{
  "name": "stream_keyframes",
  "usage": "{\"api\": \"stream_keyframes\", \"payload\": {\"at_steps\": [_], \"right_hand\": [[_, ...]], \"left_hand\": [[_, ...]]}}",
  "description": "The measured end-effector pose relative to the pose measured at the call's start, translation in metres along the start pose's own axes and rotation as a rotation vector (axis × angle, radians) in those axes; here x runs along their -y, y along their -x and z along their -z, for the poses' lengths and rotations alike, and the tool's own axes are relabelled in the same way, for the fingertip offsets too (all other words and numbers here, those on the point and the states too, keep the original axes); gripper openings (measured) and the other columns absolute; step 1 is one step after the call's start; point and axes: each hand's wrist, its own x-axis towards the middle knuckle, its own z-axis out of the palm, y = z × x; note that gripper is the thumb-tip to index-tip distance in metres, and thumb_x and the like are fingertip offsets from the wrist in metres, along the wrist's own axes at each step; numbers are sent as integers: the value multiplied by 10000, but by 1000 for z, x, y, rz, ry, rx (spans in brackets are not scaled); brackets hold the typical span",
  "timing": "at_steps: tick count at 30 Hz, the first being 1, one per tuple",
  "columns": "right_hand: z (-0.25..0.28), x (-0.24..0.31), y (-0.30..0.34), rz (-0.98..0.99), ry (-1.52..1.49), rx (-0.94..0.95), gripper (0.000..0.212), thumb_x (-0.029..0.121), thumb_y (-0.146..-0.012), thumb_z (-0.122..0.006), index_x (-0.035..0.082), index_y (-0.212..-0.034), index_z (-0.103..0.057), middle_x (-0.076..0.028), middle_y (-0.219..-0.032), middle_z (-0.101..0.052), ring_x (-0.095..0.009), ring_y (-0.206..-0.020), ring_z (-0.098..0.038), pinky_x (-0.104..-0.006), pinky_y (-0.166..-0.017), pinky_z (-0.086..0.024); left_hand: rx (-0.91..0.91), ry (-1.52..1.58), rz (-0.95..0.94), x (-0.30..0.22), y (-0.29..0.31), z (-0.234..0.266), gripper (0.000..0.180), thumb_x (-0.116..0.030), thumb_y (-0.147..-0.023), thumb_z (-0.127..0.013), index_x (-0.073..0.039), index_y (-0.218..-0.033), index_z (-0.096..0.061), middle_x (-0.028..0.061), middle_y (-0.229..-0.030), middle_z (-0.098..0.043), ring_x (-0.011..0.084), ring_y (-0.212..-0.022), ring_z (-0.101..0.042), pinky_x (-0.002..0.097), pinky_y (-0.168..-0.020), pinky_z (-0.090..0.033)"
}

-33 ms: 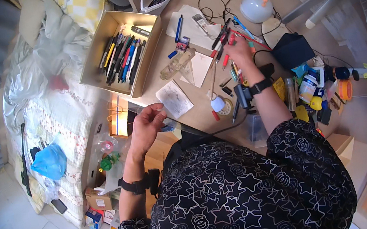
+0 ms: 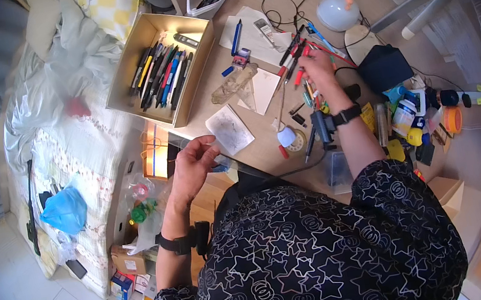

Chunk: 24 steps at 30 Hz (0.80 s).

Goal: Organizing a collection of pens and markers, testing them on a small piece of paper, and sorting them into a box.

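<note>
My right hand (image 2: 318, 67) is over a loose cluster of pens on the desk, fingers bent down and drawn together. A red pen (image 2: 298, 78) sticks out from under its fingertips, which appear to grip it. Other red and black pens (image 2: 297, 45) lie just beyond the fingers. My left hand (image 2: 194, 161) hovers at the desk's near edge, thumb and fingers curled together, with nothing visible in them. Just past it lies a small white pad with a grey drawing (image 2: 229, 129). A cardboard box (image 2: 204, 48) holding many pens (image 2: 161, 74) stands at the far left of the desk.
Papers (image 2: 266, 92), a blue pen (image 2: 236, 37) and a clear pouch (image 2: 234, 83) lie mid-desk. Behind the right hand are a white round lamp base (image 2: 338, 10) and black cables. Bottles (image 2: 403, 116) and tape crowd the right. A bed (image 2: 93, 143) flanks the left.
My right hand has shifted slightly to the right, and the red pen under its fingertips has moved a little with it. My left hand stays in place.
</note>
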Motion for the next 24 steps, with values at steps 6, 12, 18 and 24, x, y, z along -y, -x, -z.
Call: {"api": "stream_keyframes", "payload": {"at_steps": [6, 12, 18, 24], "right_hand": [[9, 33, 55, -74, -815, 461, 221, 100, -791, -454, 39, -990, -529, -7, -592, -470, -98, -458, -438, -226, -390, -366], [-8, 51, 84, 2, -813, 686, 330, 231, -930, -397, 126, -1242, -419, -9, -595, -456, -56, -401, -338, -201, -377, -298], [-17, 66, 92, -98, -959, 798, 362, 196, -925, -405, 202, -1285, -361, -31, -696, -499, -52, -396, -321, -191, -368, -280], [-28, 61, 85, -194, -1098, 851, 186, 180, -924, -427, 174, -1107, -463, -21, -686, -497, -53, -395, -324, -187, -363, -268]], "left_hand": [[46, 51, -22, 3, 0, -6, 230, -78, -840, -582, 10, -1050, -546, 8, -771, -582, 59, -669, -529, 199, -598, -442], [68, -67, -84, 0, -6, -20, 259, -145, -834, -602, -8, -1049, -558, 10, -714, -557, 69, -624, -503, 219, -576, -424], [80, -21, -79, 11, -3, -21, 263, -144, -833, -608, 2, -1045, -555, 14, -691, -551, 72, -606, -504, 221, -577, -430], [127, -98, -16, 15, 2, -16, 249, -115, -868, -561, -3, -1088, -532, -1, -853, -576, 67, -751, -532, 208, -667, -448]]}}
